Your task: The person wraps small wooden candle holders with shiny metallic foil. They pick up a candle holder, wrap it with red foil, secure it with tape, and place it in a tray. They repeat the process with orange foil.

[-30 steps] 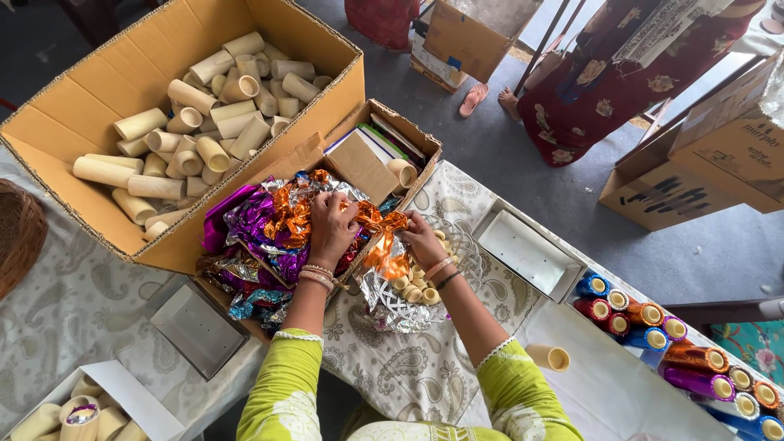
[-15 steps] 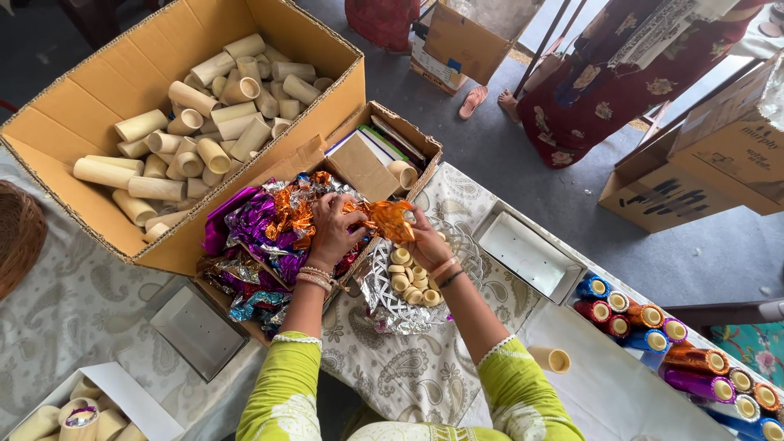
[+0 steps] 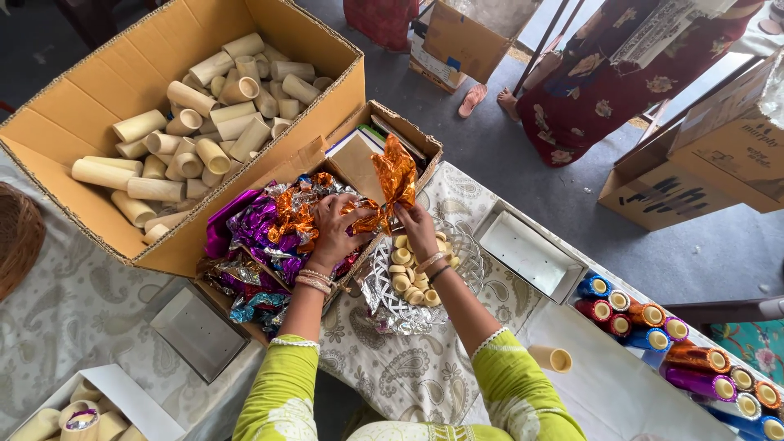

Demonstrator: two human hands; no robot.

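Far to the left of the hands, a big cardboard box (image 3: 98, 155) held plain cream tubes (image 3: 196, 122). Just under the left hand (image 3: 333, 233) lay a heap of purple and orange foil sheets (image 3: 261, 237), and that hand was closed on a corner of the orange foil sheet (image 3: 394, 178). Beside it the right hand (image 3: 418, 230) pinched the same sheet, lifted upright between them. Below the right hand sat a silver tray (image 3: 388, 302) of short tube pieces on the bench (image 3: 73, 302). Well off to the right lay foil-wrapped tubes (image 3: 678, 343).
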